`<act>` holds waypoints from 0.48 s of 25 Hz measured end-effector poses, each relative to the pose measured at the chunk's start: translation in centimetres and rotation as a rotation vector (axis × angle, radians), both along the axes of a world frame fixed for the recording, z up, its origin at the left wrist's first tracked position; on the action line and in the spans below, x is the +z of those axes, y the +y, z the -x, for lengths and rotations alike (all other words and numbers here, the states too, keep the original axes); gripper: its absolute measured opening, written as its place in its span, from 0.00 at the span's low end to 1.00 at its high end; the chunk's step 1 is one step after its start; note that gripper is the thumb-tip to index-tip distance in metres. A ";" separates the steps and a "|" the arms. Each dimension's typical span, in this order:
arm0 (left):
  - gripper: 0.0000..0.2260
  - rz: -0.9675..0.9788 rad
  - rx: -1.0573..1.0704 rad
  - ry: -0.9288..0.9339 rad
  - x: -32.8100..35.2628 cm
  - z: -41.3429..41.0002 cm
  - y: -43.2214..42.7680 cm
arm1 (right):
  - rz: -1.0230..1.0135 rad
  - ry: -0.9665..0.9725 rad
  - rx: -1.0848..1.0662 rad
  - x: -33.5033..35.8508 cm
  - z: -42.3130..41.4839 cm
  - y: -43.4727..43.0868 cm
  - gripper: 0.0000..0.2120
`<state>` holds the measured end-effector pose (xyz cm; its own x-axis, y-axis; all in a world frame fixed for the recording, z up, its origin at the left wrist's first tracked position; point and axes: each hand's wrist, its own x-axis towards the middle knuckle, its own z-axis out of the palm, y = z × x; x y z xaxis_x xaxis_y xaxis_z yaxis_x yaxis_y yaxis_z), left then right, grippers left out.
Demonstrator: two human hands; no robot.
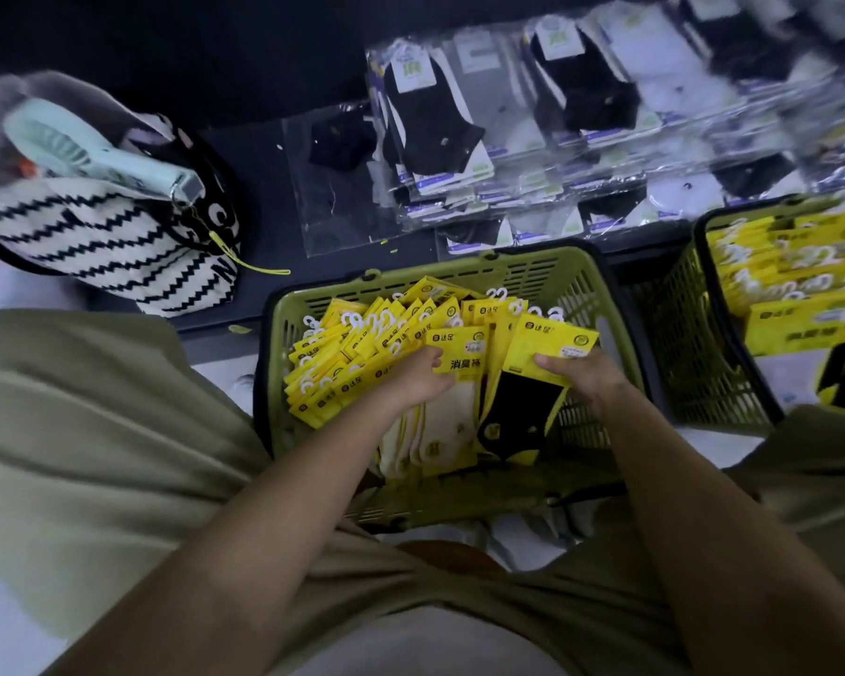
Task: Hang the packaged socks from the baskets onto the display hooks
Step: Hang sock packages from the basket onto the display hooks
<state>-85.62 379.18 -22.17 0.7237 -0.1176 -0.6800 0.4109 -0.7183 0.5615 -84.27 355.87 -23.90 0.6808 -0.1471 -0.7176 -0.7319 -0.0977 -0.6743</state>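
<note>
A green basket [459,268] between my knees holds several yellow-carded sock packs [352,348] with white hooks. My left hand [418,378] grips a pack of cream socks [452,422] by its yellow card. My right hand [584,378] pinches the card of a pack of black socks [518,412]. Both packs lie in the basket's middle. A second green basket [693,344] at the right holds more yellow packs [796,285]. Above, rows of black and white packaged socks [557,119] hang on the display.
A zigzag-striped black and white bag [98,236] with a mint hand fan [89,148] on it sits at the left on a dark ledge. My olive-trousered legs flank the basket. White floor shows around the baskets.
</note>
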 end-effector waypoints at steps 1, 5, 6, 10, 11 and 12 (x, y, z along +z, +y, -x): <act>0.28 -0.002 -0.021 0.006 0.0 0.2 0.2 | -0.038 -0.077 -0.044 1.1 -0.2 -0.1 0.19; 0.38 0.088 -0.088 0.049 1.0 1.0 0.3 | -0.072 -0.350 0.059 5.9 -0.8 0.9 0.15; 0.38 0.175 -0.047 0.011 2.1 0.9 0.0 | -0.073 -0.389 0.123 7.1 -0.9 1.7 0.14; 0.22 0.574 0.371 -0.301 7.1 -0.1 0.5 | -0.128 -0.478 0.239 10.8 -1.2 5.8 0.09; 0.22 0.616 0.446 -0.341 8.0 -0.4 1.2 | -0.150 -0.504 0.250 11.5 -1.4 6.8 0.08; 0.21 0.638 0.483 -0.367 8.8 -0.5 2.0 | -0.157 -0.531 0.273 12.1 -1.5 7.8 0.08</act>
